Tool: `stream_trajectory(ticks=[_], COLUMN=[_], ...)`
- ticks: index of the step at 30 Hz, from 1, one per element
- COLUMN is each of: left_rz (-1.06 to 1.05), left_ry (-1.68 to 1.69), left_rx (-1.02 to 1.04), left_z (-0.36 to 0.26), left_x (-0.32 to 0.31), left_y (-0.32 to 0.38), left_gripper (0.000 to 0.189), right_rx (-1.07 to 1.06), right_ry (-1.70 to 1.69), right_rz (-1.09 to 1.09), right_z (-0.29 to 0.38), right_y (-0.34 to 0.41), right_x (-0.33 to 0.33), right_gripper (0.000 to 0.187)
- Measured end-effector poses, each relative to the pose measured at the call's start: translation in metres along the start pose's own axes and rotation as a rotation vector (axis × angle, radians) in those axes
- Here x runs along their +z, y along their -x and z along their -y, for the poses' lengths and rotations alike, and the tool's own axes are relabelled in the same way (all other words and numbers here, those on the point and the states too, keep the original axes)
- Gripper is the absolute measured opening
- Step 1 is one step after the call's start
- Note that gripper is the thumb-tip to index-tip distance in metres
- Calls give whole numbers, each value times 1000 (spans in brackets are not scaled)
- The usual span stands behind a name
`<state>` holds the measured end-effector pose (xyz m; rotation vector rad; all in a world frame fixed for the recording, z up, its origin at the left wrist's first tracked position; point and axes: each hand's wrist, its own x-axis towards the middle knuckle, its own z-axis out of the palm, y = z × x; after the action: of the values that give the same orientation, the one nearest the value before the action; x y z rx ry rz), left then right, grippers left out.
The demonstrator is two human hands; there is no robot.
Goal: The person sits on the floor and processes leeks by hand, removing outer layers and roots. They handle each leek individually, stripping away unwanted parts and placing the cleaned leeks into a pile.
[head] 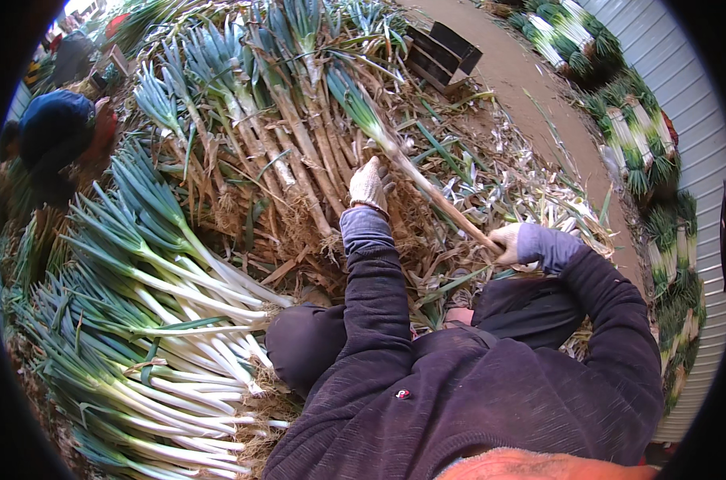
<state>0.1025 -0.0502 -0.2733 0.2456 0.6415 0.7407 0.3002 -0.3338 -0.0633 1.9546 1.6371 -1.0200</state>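
My right hand (506, 243), in a pale knit glove, grips the root end of a long green onion (426, 180). That onion slants up and left; its lower stalk is brown and its leaves are green. My left hand (370, 185), gloved too, is just left of the stalk with its fingers partly curled. Whether it touches anything is not clear. Beyond it lies a heap of untrimmed green onions (288, 153) with dry brown skins and hairy roots. At my left, peeled green onions (183, 384) with white stalks lie in a pile, roots toward me.
Stripped skins and leaf scraps (519, 174) cover the ground ahead and right. A dark crate (441, 57) stands at the far edge of the heap. Bundled green onions (639, 132) line a corrugated wall (681, 78) on the right. Another person in a blue cap (57, 123) is at far left.
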Motion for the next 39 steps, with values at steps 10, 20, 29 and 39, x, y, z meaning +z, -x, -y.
stream_trajectory(ticks=[10,20,29,39], left_rz=[-45,69,-77,-384], left_ry=[10,-111,8,130], left_rx=[-71,273,408,571], left_z=[92,102,20,-77], left_x=[38,131,149,89], left_y=[13,68,106,123], left_gripper=[39,35,48,58], right_rx=[316,83,-425,235], right_ry=[483,-269,-998,236], right_rz=[134,-471,-782,-264], right_z=[-177,-80,73,20], right_y=[70,13,-110,-137], right_x=[80,2,-51,8], right_gripper=[38,73,42,26])
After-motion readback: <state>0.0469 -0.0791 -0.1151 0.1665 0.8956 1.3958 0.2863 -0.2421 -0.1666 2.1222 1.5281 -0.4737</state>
